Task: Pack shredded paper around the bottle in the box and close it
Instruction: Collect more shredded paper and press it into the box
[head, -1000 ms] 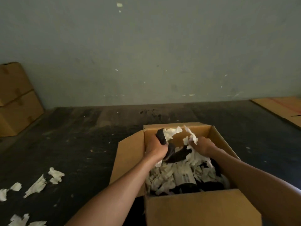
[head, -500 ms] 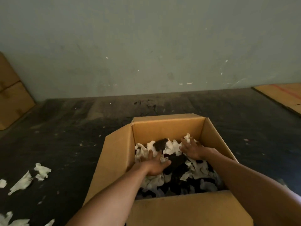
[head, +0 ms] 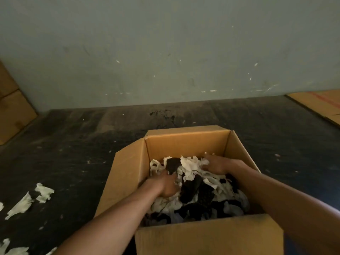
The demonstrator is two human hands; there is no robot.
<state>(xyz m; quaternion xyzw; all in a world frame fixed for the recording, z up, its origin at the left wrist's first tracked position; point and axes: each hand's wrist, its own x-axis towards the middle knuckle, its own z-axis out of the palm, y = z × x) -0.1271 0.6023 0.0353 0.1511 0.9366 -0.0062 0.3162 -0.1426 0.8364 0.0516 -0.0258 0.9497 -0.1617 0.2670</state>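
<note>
An open brown cardboard box (head: 185, 142) stands on the dark floor, its flaps up. White and black shredded paper (head: 191, 167) fills it; the bottle is hidden under the paper. My left hand (head: 164, 184) presses palm-down into the paper on the box's left side, its fingers buried. My right hand (head: 216, 164) lies flat on the paper near the far right corner, fingers spread.
Loose white paper scraps (head: 43, 193) lie on the floor to the left. Stacked cardboard boxes (head: 12, 111) stand at the far left by the wall. A flattened carton (head: 320, 103) lies at the far right.
Both hands dropped their handfuls of paper into the box and now press it down. The bottle, visible a second ago, is covered.
</note>
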